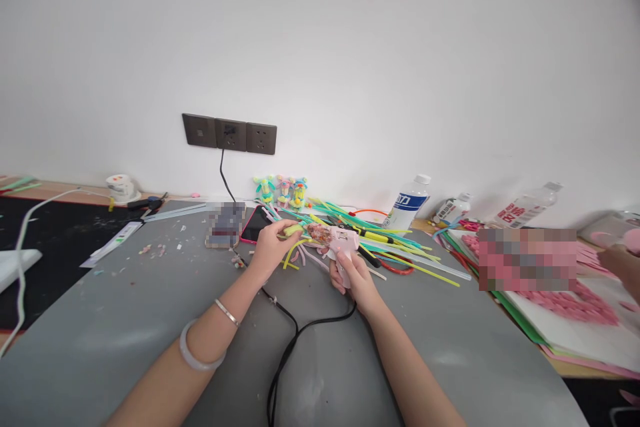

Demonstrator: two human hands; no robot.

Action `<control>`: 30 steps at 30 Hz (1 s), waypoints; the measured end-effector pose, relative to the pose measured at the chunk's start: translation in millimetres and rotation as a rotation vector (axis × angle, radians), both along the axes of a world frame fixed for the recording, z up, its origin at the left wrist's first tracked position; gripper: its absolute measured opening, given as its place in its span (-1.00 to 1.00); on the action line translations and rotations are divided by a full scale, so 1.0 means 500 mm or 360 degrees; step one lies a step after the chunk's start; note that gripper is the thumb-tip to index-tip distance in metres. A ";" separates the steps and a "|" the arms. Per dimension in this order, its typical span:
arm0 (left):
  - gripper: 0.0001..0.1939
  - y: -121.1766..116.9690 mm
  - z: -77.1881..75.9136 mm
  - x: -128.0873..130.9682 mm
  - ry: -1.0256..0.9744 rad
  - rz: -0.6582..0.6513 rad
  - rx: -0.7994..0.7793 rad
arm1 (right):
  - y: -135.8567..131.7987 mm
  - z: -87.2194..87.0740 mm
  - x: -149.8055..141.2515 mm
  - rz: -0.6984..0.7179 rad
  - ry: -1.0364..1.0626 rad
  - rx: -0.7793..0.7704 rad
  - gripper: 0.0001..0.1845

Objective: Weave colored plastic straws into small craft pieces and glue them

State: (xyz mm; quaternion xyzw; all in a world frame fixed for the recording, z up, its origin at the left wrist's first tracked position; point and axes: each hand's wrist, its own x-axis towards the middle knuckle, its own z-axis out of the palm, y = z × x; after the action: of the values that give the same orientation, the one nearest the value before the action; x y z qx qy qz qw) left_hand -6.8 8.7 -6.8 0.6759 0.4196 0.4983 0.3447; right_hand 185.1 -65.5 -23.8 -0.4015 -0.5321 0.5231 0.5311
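My right hand (353, 275) is wrapped round the handle of a pale pink hot glue gun (340, 240), its nozzle end pointing left. A black cord runs from the handle down across the grey mat. My left hand (277, 241) pinches a small yellow-green fuzzy piece (294, 230), held just off the gun's front end. Whether the nozzle touches the piece cannot be made out. Behind and beside both hands lies a spread of yellow, teal and lilac pipe cleaners (420, 253). Three small fuzzy figures (285, 192) stand against the wall.
Two phones lie behind my left hand, one with a pink edge (253, 225). A blue-labelled bottle (407, 203) and other bottles stand at the right. Pink pieces (575, 303) lie on stacked sheets, with another person's hand (623, 263) beside them. Dark sockets (230, 134) sit on the wall.
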 end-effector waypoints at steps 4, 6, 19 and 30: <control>-0.73 -0.002 0.001 -0.001 0.0070 0.0017 0.0029 | 0.001 -0.004 -0.004 -0.0031 -0.0047 0.0026 -0.51; -0.73 -0.002 0.000 -0.002 0.0097 0.0015 0.0038 | 0.000 -0.006 -0.007 -0.0038 -0.0060 0.0031 -0.49; -0.76 -0.005 0.003 -0.003 0.0208 0.0066 0.0102 | -0.001 -0.011 -0.013 -0.0120 -0.0146 0.0080 -0.53; -0.75 -0.006 0.004 -0.003 0.0208 0.0066 0.0103 | -0.002 -0.009 -0.016 -0.0144 -0.0135 0.0068 -0.55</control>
State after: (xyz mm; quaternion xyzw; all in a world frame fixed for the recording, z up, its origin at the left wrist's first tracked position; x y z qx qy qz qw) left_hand -8.2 5.7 -4.7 0.7090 0.4387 0.4734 0.2841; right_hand 177.0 -66.7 -28.1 -0.4356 -0.5465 0.4694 0.5396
